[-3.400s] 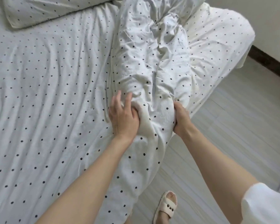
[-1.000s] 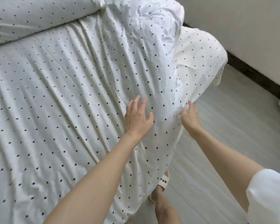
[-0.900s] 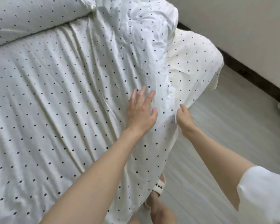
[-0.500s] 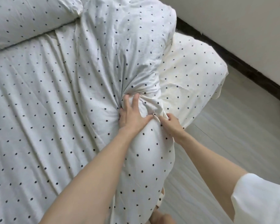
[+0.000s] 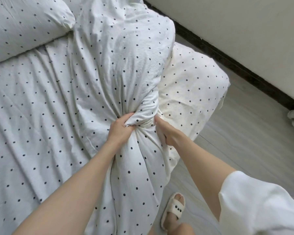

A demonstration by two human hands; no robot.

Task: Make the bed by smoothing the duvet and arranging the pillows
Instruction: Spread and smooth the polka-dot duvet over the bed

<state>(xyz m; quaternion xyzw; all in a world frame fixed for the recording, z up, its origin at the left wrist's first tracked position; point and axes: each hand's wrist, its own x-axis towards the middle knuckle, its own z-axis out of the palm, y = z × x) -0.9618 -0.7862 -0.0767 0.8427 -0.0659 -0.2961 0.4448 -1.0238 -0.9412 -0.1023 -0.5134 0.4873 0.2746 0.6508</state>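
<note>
A white duvet (image 5: 119, 65) with black dots lies bunched along the right side of the bed and hangs over the near edge. My left hand (image 5: 120, 129) is clenched on a gathered fold of it at the centre. My right hand (image 5: 165, 131) grips the duvet's right edge just beside it. A dotted pillow (image 5: 24, 26) lies at the top left, its corner touching the duvet. The dotted sheet (image 5: 27, 116) covers the mattress on the left, with diagonal creases.
The cream dotted corner of the mattress (image 5: 193, 92) sticks out to the right of the duvet. Grey floor (image 5: 244, 141) runs along the bedside to a dark skirting board (image 5: 236, 68) and a pale wall. My slippered foot (image 5: 174, 211) stands by the bed edge.
The duvet lay spread flat under my open left hand a second ago. Both hands have since closed and gathered it into a bunch, and my view has shifted closer.
</note>
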